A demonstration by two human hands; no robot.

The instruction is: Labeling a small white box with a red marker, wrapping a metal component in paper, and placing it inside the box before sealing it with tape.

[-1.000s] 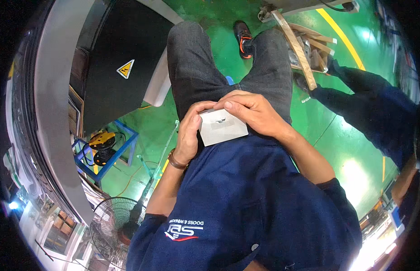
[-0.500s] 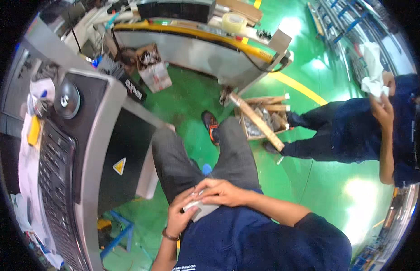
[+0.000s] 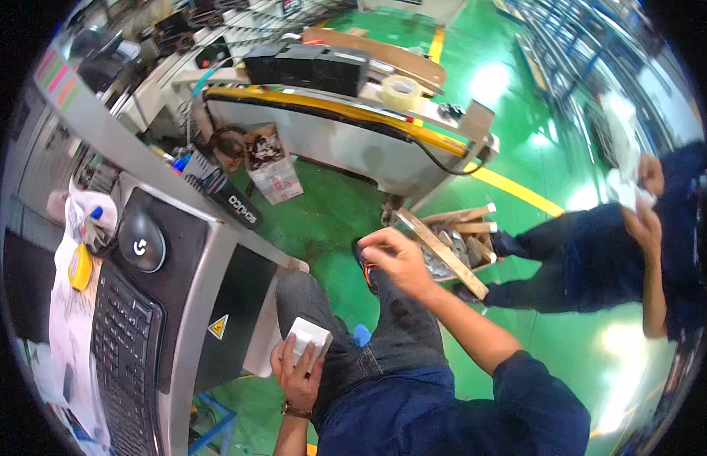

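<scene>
A small white box [image 3: 311,339] rests in my left hand [image 3: 299,377], whose fingers wrap over its near side just above my left thigh. Apart from it, my right hand [image 3: 399,262] is raised over my right knee. Its fingers curl toward the thumb in a pinch; whatever may be between the fingertips is too small or hidden to make out. A blue scrap [image 3: 361,335] shows at my lap between the two hands.
To my left, a console holds a black keyboard [image 3: 125,342], a mouse [image 3: 142,239] and a yellow tape measure [image 3: 80,267]. Ahead are a carton [image 3: 276,178] and a yellow-edged machine [image 3: 331,140]. A crate with wooden slats [image 3: 445,243] stands near a co-worker [image 3: 604,243] holding white material.
My hands, together on the white box at my lap before, have parted. The right has lifted forward; the left has kept the box and shifted left. The view has tilted up.
</scene>
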